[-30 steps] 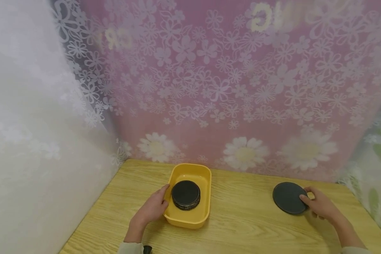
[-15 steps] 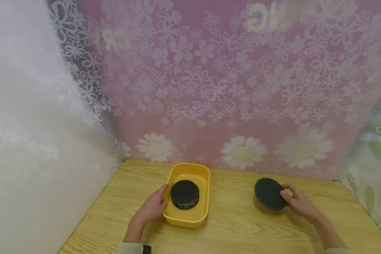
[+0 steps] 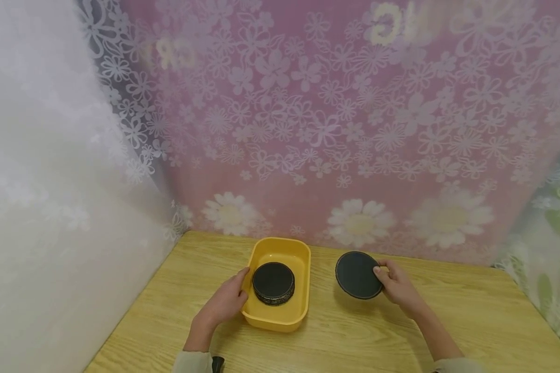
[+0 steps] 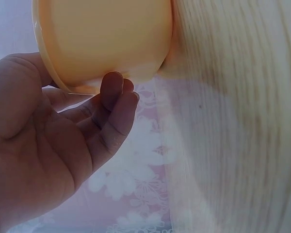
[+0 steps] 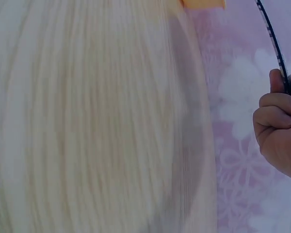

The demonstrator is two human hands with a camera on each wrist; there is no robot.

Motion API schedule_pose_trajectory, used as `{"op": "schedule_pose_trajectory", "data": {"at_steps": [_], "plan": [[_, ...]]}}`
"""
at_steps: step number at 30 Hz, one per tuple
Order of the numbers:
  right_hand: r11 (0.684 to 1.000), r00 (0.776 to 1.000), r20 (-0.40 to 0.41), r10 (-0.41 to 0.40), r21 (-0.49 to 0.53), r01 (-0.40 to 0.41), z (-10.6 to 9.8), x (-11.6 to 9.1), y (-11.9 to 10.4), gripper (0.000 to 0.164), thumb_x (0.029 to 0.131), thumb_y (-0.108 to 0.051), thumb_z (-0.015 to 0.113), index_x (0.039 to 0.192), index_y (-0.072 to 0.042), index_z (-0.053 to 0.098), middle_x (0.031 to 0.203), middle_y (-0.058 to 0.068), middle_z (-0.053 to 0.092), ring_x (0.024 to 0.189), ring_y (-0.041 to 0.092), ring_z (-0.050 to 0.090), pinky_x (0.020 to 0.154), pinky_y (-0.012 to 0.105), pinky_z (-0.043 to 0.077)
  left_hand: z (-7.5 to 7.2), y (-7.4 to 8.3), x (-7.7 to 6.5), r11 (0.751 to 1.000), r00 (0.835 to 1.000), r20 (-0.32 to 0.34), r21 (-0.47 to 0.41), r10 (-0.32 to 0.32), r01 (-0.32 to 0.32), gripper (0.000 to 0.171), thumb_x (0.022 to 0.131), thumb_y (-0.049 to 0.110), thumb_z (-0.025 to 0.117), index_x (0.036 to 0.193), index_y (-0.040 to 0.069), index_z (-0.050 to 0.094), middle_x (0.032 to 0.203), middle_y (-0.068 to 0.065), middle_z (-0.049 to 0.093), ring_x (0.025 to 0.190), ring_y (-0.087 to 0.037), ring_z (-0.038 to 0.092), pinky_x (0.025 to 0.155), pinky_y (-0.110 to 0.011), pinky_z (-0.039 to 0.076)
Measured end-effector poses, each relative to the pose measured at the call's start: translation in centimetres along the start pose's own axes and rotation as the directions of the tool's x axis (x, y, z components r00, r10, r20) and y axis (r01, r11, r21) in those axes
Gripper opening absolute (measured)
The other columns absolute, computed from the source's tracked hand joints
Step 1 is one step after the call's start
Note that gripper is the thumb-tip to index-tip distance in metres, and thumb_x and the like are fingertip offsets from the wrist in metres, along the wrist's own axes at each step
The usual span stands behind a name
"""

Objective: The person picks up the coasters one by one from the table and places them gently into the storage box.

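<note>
A yellow plastic bin (image 3: 280,326) stands on the table with a stack of black round coasters (image 3: 273,282) inside. My left hand (image 3: 224,303) grips the bin's left side; in the left wrist view the thumb goes over the rim and the other fingers curl by the outer wall. To the right of the bin, my right hand (image 3: 399,287) pinches a single black round coaster (image 3: 358,275) by its right edge, thumb on top. This coaster is raised above the table and slightly tilted. In the right wrist view its thin, light-flecked edge shows beside the curled fingers (image 5: 276,111).
The wood-grain table (image 3: 354,342) meets a pink flowered curtain (image 3: 298,129) along its back edge. A pale sheet (image 3: 65,207) hangs at the left side. Near my left sleeve, a small black object (image 3: 218,364) shows at the bottom edge.
My right hand has lifted the coaster off the table at the right and carried it left toward the bin. The left hand keeps its grip on the bin.
</note>
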State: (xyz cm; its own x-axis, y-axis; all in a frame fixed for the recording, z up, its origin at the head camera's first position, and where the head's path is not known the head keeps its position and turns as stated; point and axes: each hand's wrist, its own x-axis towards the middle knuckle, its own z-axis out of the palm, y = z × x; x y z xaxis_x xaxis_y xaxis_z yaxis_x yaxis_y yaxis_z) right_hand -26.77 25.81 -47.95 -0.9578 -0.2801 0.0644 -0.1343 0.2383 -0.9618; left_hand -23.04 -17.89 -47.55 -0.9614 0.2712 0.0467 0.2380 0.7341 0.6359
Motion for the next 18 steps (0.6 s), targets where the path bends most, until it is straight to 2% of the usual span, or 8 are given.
{"op": "schedule_pose_trajectory", "data": {"at_steps": [4, 7, 11, 14, 15, 18], "plan": [[1.0, 0.999, -0.048, 0.025, -0.004, -0.025, 2.6, 1.2, -1.3, 0.048, 0.108, -0.026, 0.041, 0.137, 0.011, 0.034, 0.059, -0.001, 0.048, 0.043, 0.006, 0.026, 0.045, 0.023, 0.03, -0.2, 0.1, 0.1, 1.0, 1.0, 0.013, -0.006, -0.001, 0.001, 0.058, 0.096, 0.001, 0.048, 0.152, -0.005, 0.031, 0.137, -0.022, 0.052, 0.072, -0.017, 0.046, 0.077, -0.039, 0.041], [1.0, 0.999, -0.043, 0.019, -0.016, -0.019, 4.6, 2.3, -2.3, 0.045, 0.107, -0.026, 0.042, 0.135, 0.009, 0.037, 0.061, 0.002, 0.048, 0.045, 0.007, 0.029, 0.048, 0.024, 0.032, -0.2, 0.0, 0.1, 1.0, 1.0, 0.016, -0.002, 0.001, -0.001, 0.058, 0.096, 0.002, 0.048, 0.152, -0.005, 0.031, 0.136, -0.021, 0.053, 0.068, -0.016, 0.045, 0.076, -0.038, 0.041], [0.998, 0.999, 0.016, -0.051, -0.029, 0.051, 7.3, 3.8, -3.6, 0.041, 0.107, -0.023, 0.043, 0.13, 0.011, 0.04, 0.082, 0.016, 0.067, 0.06, 0.012, 0.059, 0.058, 0.03, 0.047, -0.3, 0.0, 0.1, 1.0, 1.0, 0.015, 0.001, 0.005, -0.005, 0.058, 0.096, 0.002, 0.048, 0.151, -0.005, 0.031, 0.131, -0.02, 0.055, 0.067, -0.016, 0.044, 0.075, -0.037, 0.041], [0.994, 0.994, 0.055, -0.098, -0.049, 0.1, 9.3, 4.7, -4.4, 0.038, 0.107, -0.021, 0.043, 0.127, 0.011, 0.043, 0.101, 0.023, 0.069, 0.08, 0.019, 0.071, 0.067, 0.035, 0.054, -0.2, 0.0, 0.0, 1.0, 1.0, 0.023, -0.012, 0.0, 0.0, 0.058, 0.096, 0.002, 0.047, 0.152, -0.005, 0.031, 0.128, -0.02, 0.056, 0.064, -0.016, 0.043, 0.071, -0.035, 0.042], [0.992, 0.992, 0.066, -0.105, -0.064, 0.109, 10.0, 5.1, -4.6, 0.036, 0.107, -0.02, 0.044, 0.125, 0.011, 0.045, 0.1, 0.023, 0.069, 0.08, 0.019, 0.07, 0.066, 0.034, 0.054, -0.2, 0.0, 0.0, 1.0, 1.0, 0.027, -0.015, -0.003, 0.003, 0.058, 0.096, 0.002, 0.047, 0.152, -0.005, 0.031, 0.128, -0.02, 0.056, 0.064, -0.016, 0.043, 0.07, -0.035, 0.041], [0.984, 0.992, 0.071, -0.106, -0.133, 0.114, 12.0, 6.1, -5.3, 0.027, 0.106, -0.017, 0.046, 0.117, 0.007, 0.052, 0.081, 0.013, 0.066, 0.062, 0.013, 0.062, 0.054, 0.028, 0.048, -0.1, 0.0, 0.1, 1.0, 1.0, 0.027, -0.017, -0.001, 0.002, 0.058, 0.096, 0.002, 0.047, 0.152, -0.005, 0.031, 0.13, -0.021, 0.055, 0.062, -0.015, 0.042, 0.069, -0.035, 0.041]]}}
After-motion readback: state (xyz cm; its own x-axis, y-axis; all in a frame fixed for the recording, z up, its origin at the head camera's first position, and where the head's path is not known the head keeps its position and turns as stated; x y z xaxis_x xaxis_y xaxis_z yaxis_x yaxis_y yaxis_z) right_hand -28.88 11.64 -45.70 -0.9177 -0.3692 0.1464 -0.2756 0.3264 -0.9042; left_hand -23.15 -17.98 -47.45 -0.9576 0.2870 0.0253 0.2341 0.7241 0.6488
